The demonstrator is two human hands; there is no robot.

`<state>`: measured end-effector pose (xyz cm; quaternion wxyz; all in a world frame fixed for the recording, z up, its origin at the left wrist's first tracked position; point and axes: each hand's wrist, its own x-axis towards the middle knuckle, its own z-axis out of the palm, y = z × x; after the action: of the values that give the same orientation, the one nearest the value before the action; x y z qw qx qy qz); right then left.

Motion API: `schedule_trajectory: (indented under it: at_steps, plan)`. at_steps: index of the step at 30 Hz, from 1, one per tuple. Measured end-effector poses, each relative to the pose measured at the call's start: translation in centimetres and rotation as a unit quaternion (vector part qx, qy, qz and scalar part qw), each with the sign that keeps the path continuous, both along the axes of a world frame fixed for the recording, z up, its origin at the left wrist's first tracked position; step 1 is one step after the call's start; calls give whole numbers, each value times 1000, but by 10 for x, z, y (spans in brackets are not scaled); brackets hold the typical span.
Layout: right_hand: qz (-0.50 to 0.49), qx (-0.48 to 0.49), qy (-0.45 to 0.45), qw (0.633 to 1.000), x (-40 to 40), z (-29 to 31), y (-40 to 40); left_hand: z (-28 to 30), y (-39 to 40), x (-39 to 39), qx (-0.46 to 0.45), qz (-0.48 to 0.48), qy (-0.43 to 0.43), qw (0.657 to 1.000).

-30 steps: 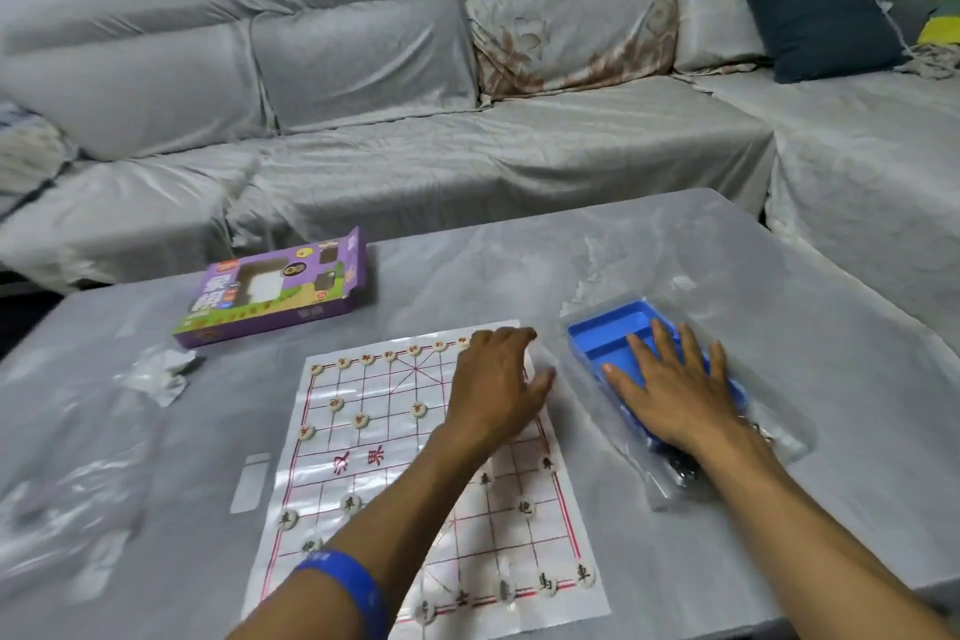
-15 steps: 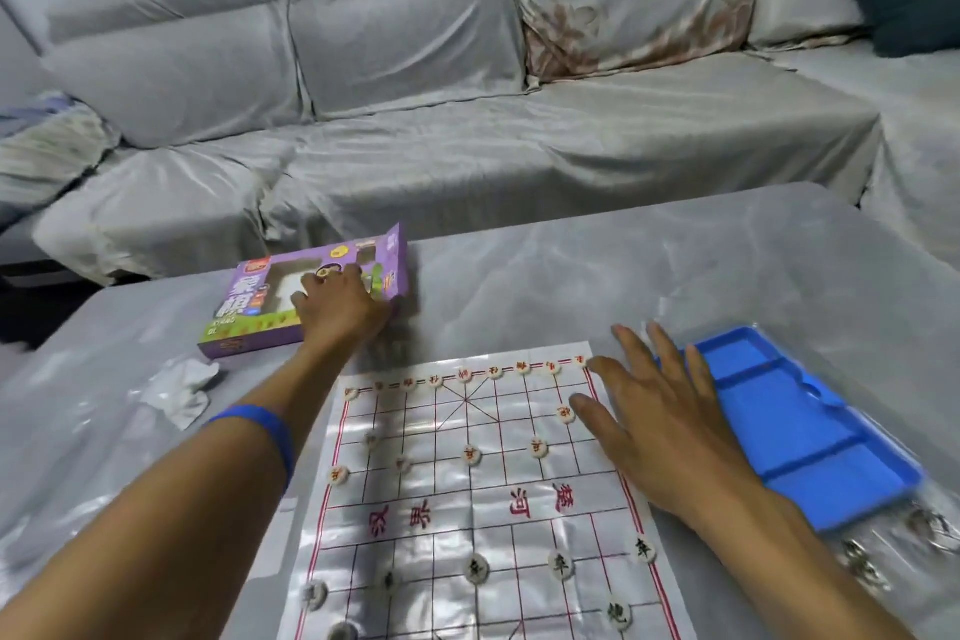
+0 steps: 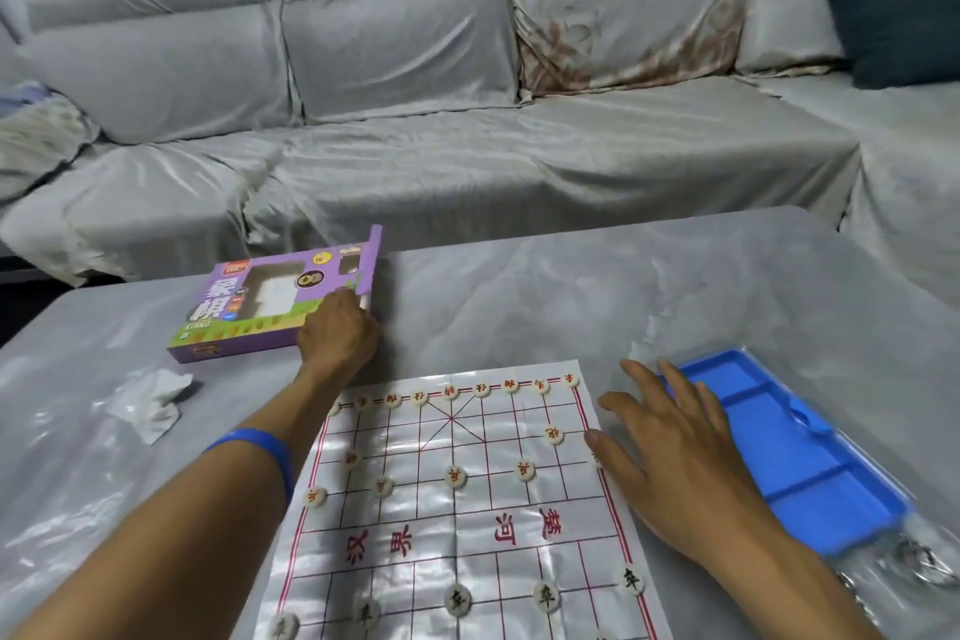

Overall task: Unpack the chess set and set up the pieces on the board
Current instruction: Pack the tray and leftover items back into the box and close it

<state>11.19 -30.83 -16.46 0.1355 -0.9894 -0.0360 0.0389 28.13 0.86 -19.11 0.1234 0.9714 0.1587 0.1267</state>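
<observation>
A grey covered sofa (image 3: 467,120) filled the background, with a dark cushion (image 3: 898,21) at its right end. In front of it stood the table (image 3: 571,296) under a grey cloth. On the table's near middle lay the glossy paper board (image 3: 457,525), printed with a red grid, and round pale pieces (image 3: 457,477) stood on it: a row along the far edge, a few scattered behind that row, and more on the near rows. Just right of the board lay a blue compartmented tray (image 3: 810,452), sitting on clear plastic wrap. At the far left of the table lay the purple box (image 3: 275,307), its right end flap standing up. A crumpled white wrapper (image 3: 150,400) lay near the box's near corner, and more clear plastic (image 3: 47,457) spread over the table's left side. The left hand (image 3: 340,335), a blue band (image 3: 260,452) on its forearm, reached across the board's far left corner to the box's right end; its fingers curled against that end, though whether they actually gripped it could not be told. The right hand (image 3: 675,452) lay flat, fingers straight and spread, over the board's right edge and beside the tray, holding nothing.
</observation>
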Motion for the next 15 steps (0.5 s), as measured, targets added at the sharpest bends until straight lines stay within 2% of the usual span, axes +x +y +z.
schedule_trajectory:
  at_steps: [4,8,13,15]
  plan:
    - [-17,10,-1,1000,-1,0,-13,12,-4,-2,-62,-5,-72,995]
    - [-37,49,-28,998,0,3,-33,35,-25,-10,-156,-125,-152,968]
    - [-123,64,-112,984,-17,18,-78,62,-102,-49,-154,-292,-128,935]
    - [-185,62,-135,971,-35,24,-98,64,-137,-67,-188,-317,-115,922]
